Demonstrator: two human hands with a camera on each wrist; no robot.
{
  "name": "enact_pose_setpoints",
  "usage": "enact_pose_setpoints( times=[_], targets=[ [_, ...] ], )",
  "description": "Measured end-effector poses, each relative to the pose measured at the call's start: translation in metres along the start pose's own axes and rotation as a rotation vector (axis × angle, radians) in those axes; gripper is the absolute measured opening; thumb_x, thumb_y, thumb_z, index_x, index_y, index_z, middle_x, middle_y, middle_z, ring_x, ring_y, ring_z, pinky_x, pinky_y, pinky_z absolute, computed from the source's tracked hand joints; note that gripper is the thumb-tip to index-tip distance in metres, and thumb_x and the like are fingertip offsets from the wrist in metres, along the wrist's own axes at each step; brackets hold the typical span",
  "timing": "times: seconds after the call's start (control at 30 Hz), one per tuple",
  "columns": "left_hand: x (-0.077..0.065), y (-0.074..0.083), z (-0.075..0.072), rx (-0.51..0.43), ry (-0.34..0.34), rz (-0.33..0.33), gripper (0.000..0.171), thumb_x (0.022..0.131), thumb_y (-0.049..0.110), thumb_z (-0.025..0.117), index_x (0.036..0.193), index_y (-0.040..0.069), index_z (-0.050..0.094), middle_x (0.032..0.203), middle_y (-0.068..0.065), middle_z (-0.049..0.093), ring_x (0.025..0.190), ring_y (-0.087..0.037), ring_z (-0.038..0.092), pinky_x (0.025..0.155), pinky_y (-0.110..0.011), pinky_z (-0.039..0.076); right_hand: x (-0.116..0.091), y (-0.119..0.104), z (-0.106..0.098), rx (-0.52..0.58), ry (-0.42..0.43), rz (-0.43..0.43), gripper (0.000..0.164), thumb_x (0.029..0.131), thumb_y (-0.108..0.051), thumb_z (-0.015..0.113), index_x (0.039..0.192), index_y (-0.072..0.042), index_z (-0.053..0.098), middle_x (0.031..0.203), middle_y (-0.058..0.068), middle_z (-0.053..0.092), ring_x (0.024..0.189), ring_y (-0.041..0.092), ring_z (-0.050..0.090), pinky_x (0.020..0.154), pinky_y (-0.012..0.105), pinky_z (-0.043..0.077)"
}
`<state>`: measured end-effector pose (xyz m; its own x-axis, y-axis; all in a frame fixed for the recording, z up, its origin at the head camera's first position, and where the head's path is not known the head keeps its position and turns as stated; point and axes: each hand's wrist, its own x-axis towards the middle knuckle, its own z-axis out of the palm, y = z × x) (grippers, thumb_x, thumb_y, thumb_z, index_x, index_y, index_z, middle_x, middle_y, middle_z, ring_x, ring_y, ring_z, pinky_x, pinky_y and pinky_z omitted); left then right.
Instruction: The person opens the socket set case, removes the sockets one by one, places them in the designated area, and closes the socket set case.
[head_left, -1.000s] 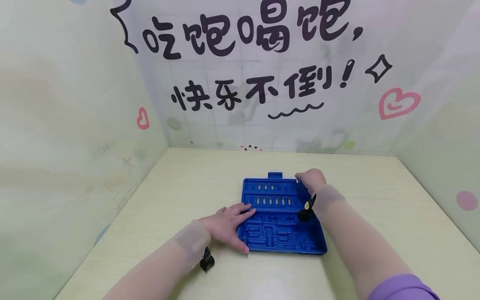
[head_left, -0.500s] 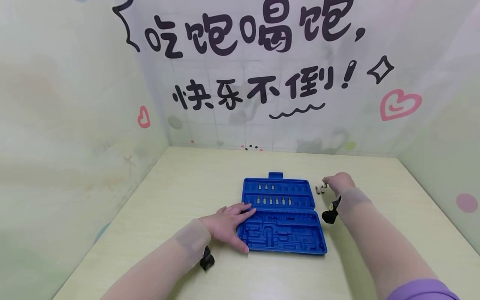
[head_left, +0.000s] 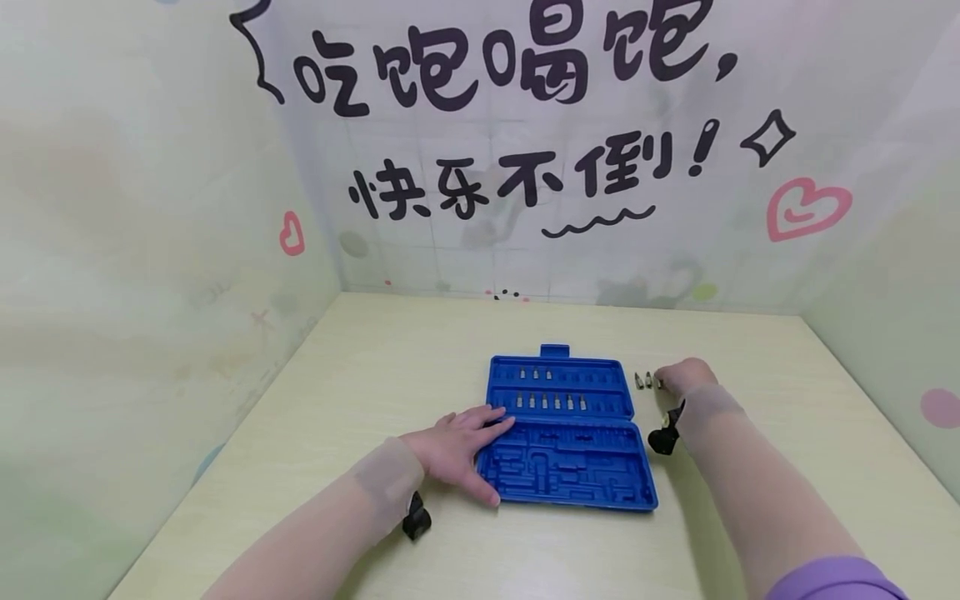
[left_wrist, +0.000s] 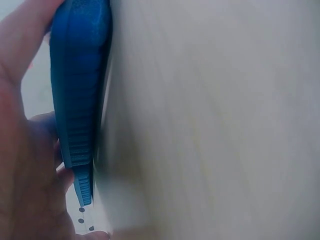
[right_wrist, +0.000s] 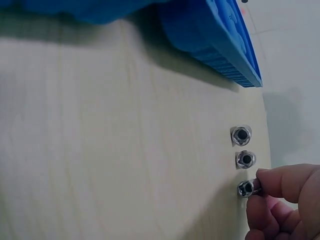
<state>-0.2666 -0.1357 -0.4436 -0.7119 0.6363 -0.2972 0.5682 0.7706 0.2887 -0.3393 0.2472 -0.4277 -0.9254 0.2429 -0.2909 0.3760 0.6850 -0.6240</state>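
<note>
Sockets first: three small silver metal sockets sit in a short row on the pale wooden desk [head_left: 750,350], just right of the open blue plastic tool case [head_left: 570,467]. We see our right hand [head_left: 684,377] pinching the third small silver socket [right_wrist: 245,188] between thumb and fingertips [right_wrist: 280,182], with it resting on the desk at the row's end. The other two silver sockets [right_wrist: 243,147] stand free just beside it, not touched. Our left hand [head_left: 457,450] lies flat on the case's left edge, fingers straight over the rim, thumb along the near side, holding nothing in a curl. The case lies open near the desk's middle, with moulded empty slots in the near half and two rows of small silver bits [head_left: 551,402] in the far half. A black wrist-camera mount [head_left: 663,439] sits on each forearm. The back wall [head_left: 495,250] carries black cartoon lettering and pink hearts.
</note>
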Motion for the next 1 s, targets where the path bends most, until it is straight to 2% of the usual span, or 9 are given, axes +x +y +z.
enact_pose_setpoints(
  times=[0.3, 0.47, 0.77, 1.0],
  targets=[
    [0.0018, -0.0014, 0.0011, -0.004, 0.000, -0.001, 0.114, 0.066, 0.077, 0.066, 0.155, 0.033, 0.009, 0.161, 0.010, 0.002, 0.147, -0.018, -0.001, 0.113, -0.058, 0.010, -0.0005, -0.0004, 0.0024, 0.005, 0.022, 0.004, 0.046, 0.089, -0.023, 0.053, 0.109, 0.019, 0.053, 0.104, 0.028, 0.053, 0.087, 0.034, 0.051, 0.072, 0.040, 0.048],
    [0.0017, -0.0011, 0.0012, -0.007, 0.001, -0.002, 0.115, 0.066, 0.077, 0.067, 0.155, 0.033, 0.010, 0.161, 0.010, 0.002, 0.147, -0.018, -0.001, 0.113, -0.058, 0.009, 0.0022, 0.0014, 0.0026, -0.023, 0.021, -0.019, 0.039, 0.089, -0.023, 0.053, 0.098, 0.015, 0.056, 0.097, 0.024, 0.053, 0.081, 0.033, 0.050, 0.065, 0.037, 0.046],
    [0.0006, 0.0001, -0.0001, -0.016, -0.005, -0.007, 0.114, 0.067, 0.075, 0.067, 0.155, 0.033, 0.009, 0.161, 0.011, 0.001, 0.147, -0.018, -0.001, 0.113, -0.058, 0.008, 0.0013, 0.0009, 0.0023, -0.076, -0.001, -0.049, 0.044, 0.090, -0.024, 0.050, 0.105, 0.018, 0.056, 0.104, 0.030, 0.055, 0.083, 0.035, 0.052, 0.069, 0.040, 0.048],
    [0.0001, 0.0005, -0.0012, -0.018, -0.009, -0.003, 0.113, 0.068, 0.075, 0.068, 0.156, 0.032, 0.010, 0.161, 0.009, 0.003, 0.147, -0.018, -0.001, 0.113, -0.058, 0.009, 0.0040, 0.0026, 0.0034, -0.058, -0.011, -0.051, 0.032, 0.088, -0.022, 0.049, 0.091, 0.009, 0.056, 0.097, 0.024, 0.053, 0.081, 0.033, 0.049, 0.065, 0.037, 0.045]
  ],
)
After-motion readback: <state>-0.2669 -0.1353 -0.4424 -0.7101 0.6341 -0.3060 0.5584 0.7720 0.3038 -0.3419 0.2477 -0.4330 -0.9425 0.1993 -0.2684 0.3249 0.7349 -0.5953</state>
